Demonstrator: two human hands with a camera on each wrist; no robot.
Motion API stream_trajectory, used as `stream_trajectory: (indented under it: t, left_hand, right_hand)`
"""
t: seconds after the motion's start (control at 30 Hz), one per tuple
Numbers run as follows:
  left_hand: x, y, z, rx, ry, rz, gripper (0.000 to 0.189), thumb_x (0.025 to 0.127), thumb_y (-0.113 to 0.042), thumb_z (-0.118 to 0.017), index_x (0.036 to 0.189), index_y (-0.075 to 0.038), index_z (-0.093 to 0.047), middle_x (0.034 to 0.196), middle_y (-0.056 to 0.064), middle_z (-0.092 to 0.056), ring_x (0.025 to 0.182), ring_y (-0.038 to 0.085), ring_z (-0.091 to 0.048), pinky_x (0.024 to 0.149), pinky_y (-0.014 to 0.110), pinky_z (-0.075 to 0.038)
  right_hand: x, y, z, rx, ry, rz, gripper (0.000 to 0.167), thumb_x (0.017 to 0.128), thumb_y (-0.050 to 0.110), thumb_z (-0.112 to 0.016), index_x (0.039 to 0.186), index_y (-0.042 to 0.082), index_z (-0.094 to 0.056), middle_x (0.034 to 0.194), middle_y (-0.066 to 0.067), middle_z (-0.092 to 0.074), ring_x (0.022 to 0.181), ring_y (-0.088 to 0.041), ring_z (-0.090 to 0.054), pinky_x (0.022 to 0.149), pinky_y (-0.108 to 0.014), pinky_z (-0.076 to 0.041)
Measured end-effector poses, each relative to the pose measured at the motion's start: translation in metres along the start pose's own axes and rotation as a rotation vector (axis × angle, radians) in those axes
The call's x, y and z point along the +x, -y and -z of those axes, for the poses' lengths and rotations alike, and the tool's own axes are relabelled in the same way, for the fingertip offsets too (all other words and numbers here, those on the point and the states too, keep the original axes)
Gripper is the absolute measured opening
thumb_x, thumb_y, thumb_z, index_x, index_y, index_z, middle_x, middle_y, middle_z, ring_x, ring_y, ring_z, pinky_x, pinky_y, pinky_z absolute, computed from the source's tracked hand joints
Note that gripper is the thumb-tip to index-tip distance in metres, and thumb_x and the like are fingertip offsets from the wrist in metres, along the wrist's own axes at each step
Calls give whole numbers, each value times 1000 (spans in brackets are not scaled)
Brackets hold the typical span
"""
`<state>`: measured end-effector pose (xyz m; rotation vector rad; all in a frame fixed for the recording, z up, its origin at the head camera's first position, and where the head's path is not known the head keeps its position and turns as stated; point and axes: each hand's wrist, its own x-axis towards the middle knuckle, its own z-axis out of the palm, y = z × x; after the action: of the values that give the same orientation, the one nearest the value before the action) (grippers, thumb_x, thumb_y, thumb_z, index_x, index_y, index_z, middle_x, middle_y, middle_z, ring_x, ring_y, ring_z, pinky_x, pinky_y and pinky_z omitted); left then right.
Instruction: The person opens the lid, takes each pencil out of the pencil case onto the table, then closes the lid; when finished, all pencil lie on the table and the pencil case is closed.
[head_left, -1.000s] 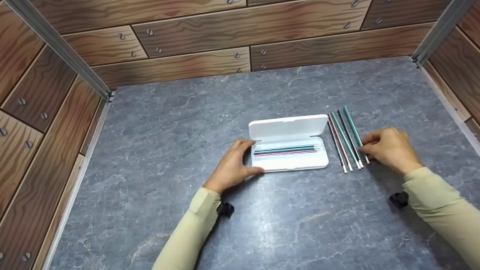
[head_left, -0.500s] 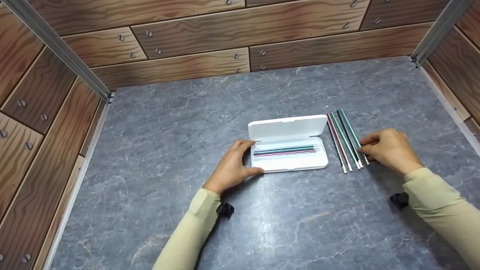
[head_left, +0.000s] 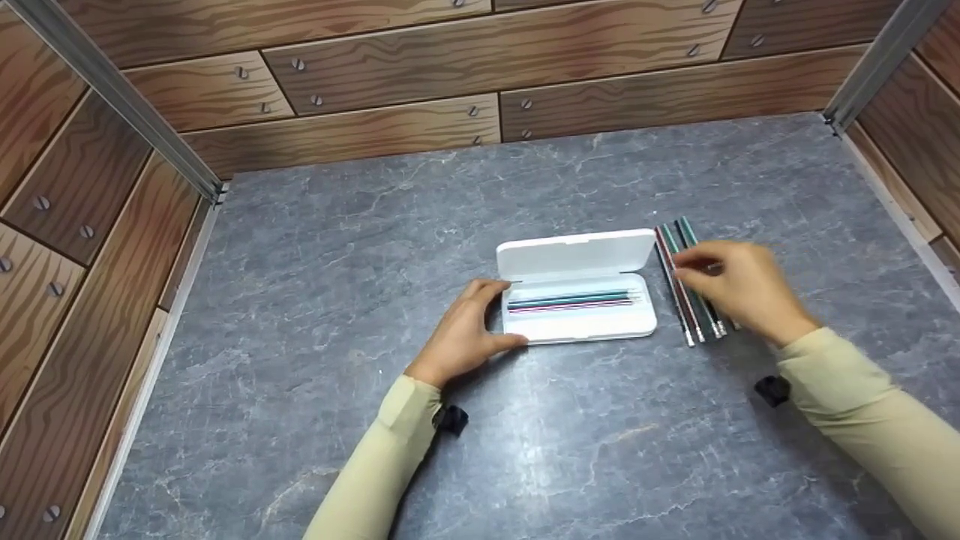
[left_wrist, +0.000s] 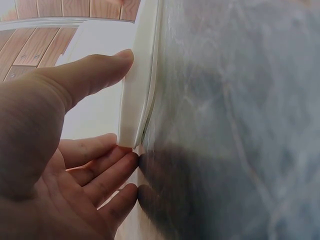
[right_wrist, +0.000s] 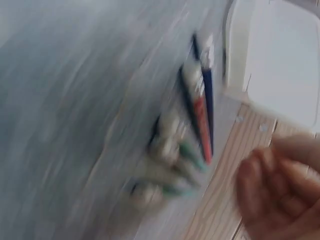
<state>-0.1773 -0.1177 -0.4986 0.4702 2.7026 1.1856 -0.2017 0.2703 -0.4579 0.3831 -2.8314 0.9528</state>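
While left hand grips white case | right hand above pencils

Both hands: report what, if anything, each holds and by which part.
The left hand grips the white case by its left end; the right hand, above the loose pencils, holds nothing visible.

We find wide room to pass across the table and along most of the case's near edge. The raised lid walls off its back, the left hand bars its left end, and the right hand covers part of the pencils on the right.
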Motion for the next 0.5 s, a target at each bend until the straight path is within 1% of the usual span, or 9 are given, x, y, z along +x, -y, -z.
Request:
stream_trajectory:
  t: [0.03,0.07,0.1,0.17,0.23,0.27,0.37,0.4,0.5]
  left_hand:
    - [0,0,0,1,-1,0,89,88,-31,-98,162,-6,-56,160,12,-58,151,32,-57,133,48,-44]
    - [0,0,0,1,-2,-2,89,88,-31,-98,162,-5,-56,160,12,-58,152,32,-57,133,48,-44]
    - [0,0,0,0,-3,-3,89,88,-31,-98,162,-5,-56,160,12,-59,152,32,-57,134,48,-44]
    - [0,1,0,-2,-2,-4,88,88,-31,-98,161,-6,-56,160,12,-59,152,32,-57,134,48,-44]
    - [0,1,-1,-4,-3,-1,88,88,-31,-99,161,-6,-57,160,12,-59,152,32,-57,134,48,-43]
    - [0,2,-1,-5,-2,1,89,88,-31,-99,161,-6,-57,160,12,-59,152,32,-57,134,48,-43]
    - [0,2,-1,-8,-1,6,89,88,-31,-98,162,-6,-57,160,12,-59,152,32,-56,135,48,-43]
    - [0,2,-1,-8,-1,7,89,88,-31,-98,162,-6,-56,160,12,-59,152,32,-56,135,48,-42]
    - [0,1,0,-7,1,5,88,88,-30,-98,162,-6,-56,160,12,-59,152,32,-56,135,48,-42]
  right_hand:
    - [2,5,-6,16,3,62,22,96,6,-85,119,3,-85,116,-21,-84,103,-39,-79,89,-11,-52]
    - [4,9,-12,20,2,126,23,95,2,-86,118,3,-85,115,-18,-85,102,-37,-80,89,-10,-54]
    - [6,14,-17,22,9,188,24,93,-1,-86,117,4,-86,114,-16,-85,101,-34,-80,90,-15,-59]
    - [11,21,-28,6,35,307,25,92,-4,-86,116,3,-85,112,-14,-86,100,-33,-81,91,-30,-66]
    - [15,27,-38,-29,78,397,25,93,-5,-85,116,2,-85,111,-13,-85,101,-33,-81,91,-46,-68]
    - [17,30,-42,-53,104,427,24,93,-4,-84,117,2,-85,110,-13,-85,100,-33,-81,90,-51,-68]
    - [20,36,-51,-126,157,479,19,95,-3,-82,114,1,-85,106,-13,-84,100,-33,-80,90,-52,-67]
    - [21,38,-54,-148,167,485,17,96,-4,-81,112,2,-86,104,-13,-83,99,-32,-80,89,-51,-67]
    - [21,40,-59,-205,158,504,13,96,-5,-79,106,3,-85,100,-12,-82,96,-31,-79,86,-49,-67]
